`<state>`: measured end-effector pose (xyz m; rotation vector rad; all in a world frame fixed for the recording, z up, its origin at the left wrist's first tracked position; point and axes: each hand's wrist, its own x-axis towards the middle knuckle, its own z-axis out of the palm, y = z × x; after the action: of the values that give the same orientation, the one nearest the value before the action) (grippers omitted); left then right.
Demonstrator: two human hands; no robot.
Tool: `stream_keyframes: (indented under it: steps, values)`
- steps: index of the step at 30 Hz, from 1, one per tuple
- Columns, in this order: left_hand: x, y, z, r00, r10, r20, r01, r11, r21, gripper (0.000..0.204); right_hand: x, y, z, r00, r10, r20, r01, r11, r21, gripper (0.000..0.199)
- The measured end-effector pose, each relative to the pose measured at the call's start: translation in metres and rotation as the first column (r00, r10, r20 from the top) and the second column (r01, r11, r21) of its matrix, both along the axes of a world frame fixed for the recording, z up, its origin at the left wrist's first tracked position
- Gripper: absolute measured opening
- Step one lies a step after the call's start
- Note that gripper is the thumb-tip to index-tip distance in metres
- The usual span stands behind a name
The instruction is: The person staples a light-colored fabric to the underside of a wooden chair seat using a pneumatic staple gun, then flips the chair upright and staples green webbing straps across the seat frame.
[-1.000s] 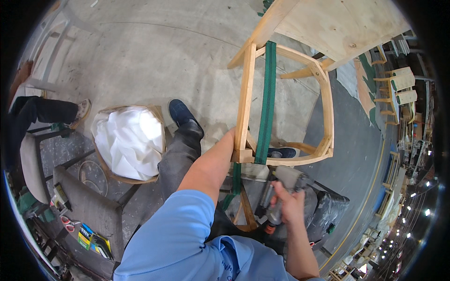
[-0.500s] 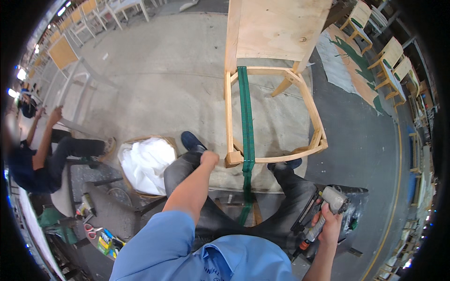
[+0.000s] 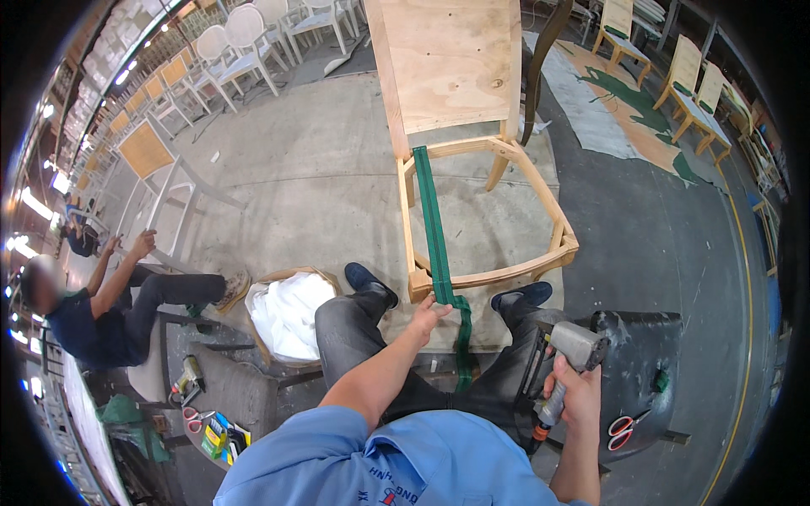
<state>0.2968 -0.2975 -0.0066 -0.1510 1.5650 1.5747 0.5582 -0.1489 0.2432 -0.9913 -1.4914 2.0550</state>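
Observation:
A wooden chair frame (image 3: 540, 185) with a plywood back stands before me, its seat opening bare except for one strip. That green webbing strap (image 3: 434, 228) runs from the back rail over the front rail on the left side, and its loose tail hangs down between my knees. My left hand (image 3: 430, 316) is at the front rail, its fingers gripping the webbing just below the edge. In my right hand (image 3: 577, 390) is a pneumatic staple gun (image 3: 579, 346), held by its handle above my right thigh, away from the chair.
A basket of white cloth (image 3: 291, 310) sits left of my foot. Red-handled scissors (image 3: 621, 433) lie on a black seat at right. On a grey seat at left are a second nail gun (image 3: 187, 379) and other scissors (image 3: 194, 419). Another person (image 3: 101, 304) sits at far left handling a white chair.
My left hand has moved from over my left knee to the webbing at the front rail. The staple gun stays in my right hand. My view has shifted.

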Motion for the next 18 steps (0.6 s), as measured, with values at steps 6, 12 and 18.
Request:
stream_keyframes:
  steps: [6,12,18]
  values:
    - [-0.011,-0.004,0.018,0.997,0.013,0.073,-0.034,0.955,0.294,0.012,0.009,-0.005,-0.001,0.999,-0.034,-0.02,0.033,0.999,-0.042,0.043]
    - [-0.014,-0.011,0.049,0.941,-0.199,0.274,0.149,0.97,0.191,0.017,-0.019,-0.01,0.004,0.996,0.063,0.065,-0.062,0.998,-0.017,0.035]
    - [-0.09,-0.002,0.083,0.935,-0.35,-0.058,0.354,0.933,0.072,0.023,-0.082,-0.015,-0.006,0.966,0.174,0.191,-0.168,0.985,-0.05,0.033]
